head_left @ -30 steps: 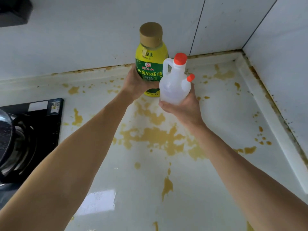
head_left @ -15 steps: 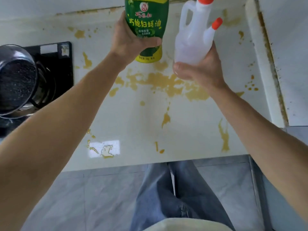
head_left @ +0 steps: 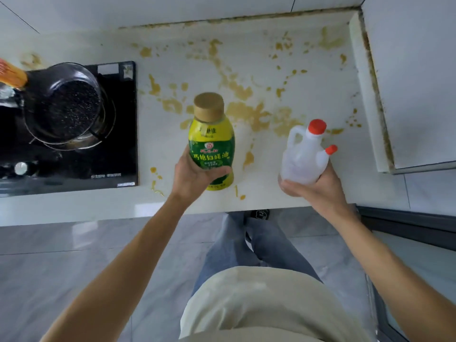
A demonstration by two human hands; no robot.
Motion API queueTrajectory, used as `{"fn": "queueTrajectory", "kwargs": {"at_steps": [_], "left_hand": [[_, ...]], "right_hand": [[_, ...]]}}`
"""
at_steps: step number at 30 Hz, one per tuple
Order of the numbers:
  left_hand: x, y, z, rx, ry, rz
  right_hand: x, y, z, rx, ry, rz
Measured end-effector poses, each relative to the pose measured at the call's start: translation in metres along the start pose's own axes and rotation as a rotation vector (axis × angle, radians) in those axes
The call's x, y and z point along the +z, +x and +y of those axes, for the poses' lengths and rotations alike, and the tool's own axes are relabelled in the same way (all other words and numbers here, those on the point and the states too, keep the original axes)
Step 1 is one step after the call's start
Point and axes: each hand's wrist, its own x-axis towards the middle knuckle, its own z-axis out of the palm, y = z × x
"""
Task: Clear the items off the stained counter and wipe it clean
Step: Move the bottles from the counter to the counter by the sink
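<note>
- I saw the white counter [head_left: 308,188] spattered with yellow-brown stains [head_left: 249,112], thickest toward the tiled back wall [head_left: 172,8].
- My left hand [head_left: 190,177] was wrapped round the green-and-yellow sauce bottle [head_left: 212,141], held above the counter's front edge.
- My right hand [head_left: 318,188] gripped the clear jug [head_left: 304,156] with red caps.
- A black hob [head_left: 116,144] carried a dark pot [head_left: 64,104] at left; grey floor tiles [head_left: 74,267] lay below.

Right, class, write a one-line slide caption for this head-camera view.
Left hand holds a green-and-yellow sauce bottle, right hand a clear red-capped jug, above the stained counter.
</note>
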Motion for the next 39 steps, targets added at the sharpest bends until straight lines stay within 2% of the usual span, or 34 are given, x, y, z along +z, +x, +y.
{"fn": "queueTrajectory", "kwargs": {"at_steps": [6,9,17,21,30,35,39], "left_hand": [[0.008,-0.049,-0.036,-0.075,-0.017,0.076],[0.011,-0.069,-0.048,-0.104,-0.048,0.135],[0.021,-0.149,-0.105,-0.24,-0.125,0.315],[0.031,-0.214,-0.147,-0.407,-0.196,0.444],[0.082,-0.371,-0.228,-0.828,-0.355,0.752],[0.094,-0.425,-0.261,-0.995,-0.458,0.844],[0.075,-0.439,-0.291,-1.043,-0.502,0.85]], "right_hand": [[-0.017,-0.041,0.02,0.067,-0.122,-0.022],[-0.025,-0.046,0.026,0.006,-0.294,-0.131],[-0.018,-0.028,0.029,-0.072,-0.511,-0.391],[0.027,-0.018,0.014,-0.138,-0.634,-0.433],[0.175,-0.046,-0.035,-0.413,-0.742,-0.78],[0.25,-0.082,-0.041,-0.495,-0.784,-0.898],[0.294,-0.106,-0.036,-0.502,-0.848,-0.927]]}}
